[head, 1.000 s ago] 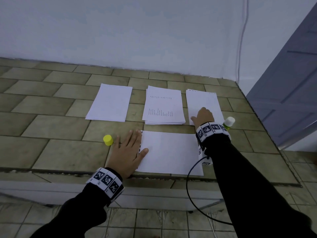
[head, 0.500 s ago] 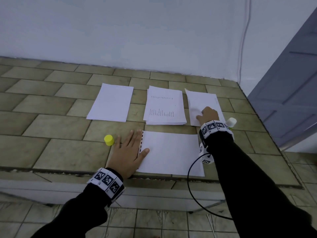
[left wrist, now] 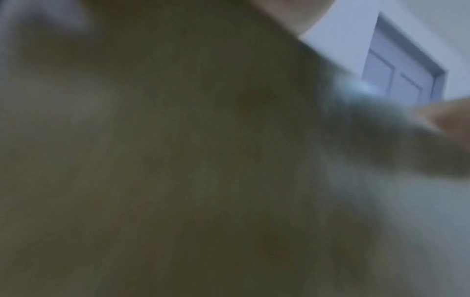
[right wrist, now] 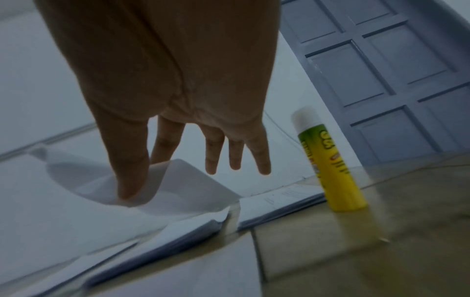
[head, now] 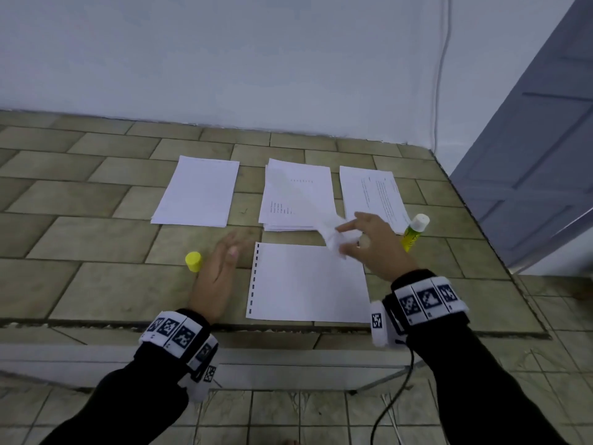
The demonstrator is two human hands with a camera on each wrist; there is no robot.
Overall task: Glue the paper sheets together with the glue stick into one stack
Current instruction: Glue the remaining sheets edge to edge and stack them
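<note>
Three paper stacks lie at the back: a blank one (head: 199,191), a printed middle one (head: 295,200) and a printed right one (head: 372,197). A single sheet (head: 308,284) with a dashed left edge lies at the front. My right hand (head: 345,234) pinches the corner of a lifted sheet (head: 327,226) between thumb and forefinger, above the front sheet's far right corner; the sheet (right wrist: 178,186) curls under the thumb. My left hand (head: 232,248) lies flat and open on the counter, left of the front sheet. The uncapped glue stick (head: 415,231) (right wrist: 333,170) stands at the right.
The yellow cap (head: 193,261) stands left of my left hand. The tiled counter (head: 96,284) ends at a front edge near my wrists. A wall runs behind, a grey door (head: 539,155) to the right. The left wrist view is a blur.
My right hand has lifted a sheet off the right stack and swung it left and toward me. My left hand has slid off the front sheet to its left.
</note>
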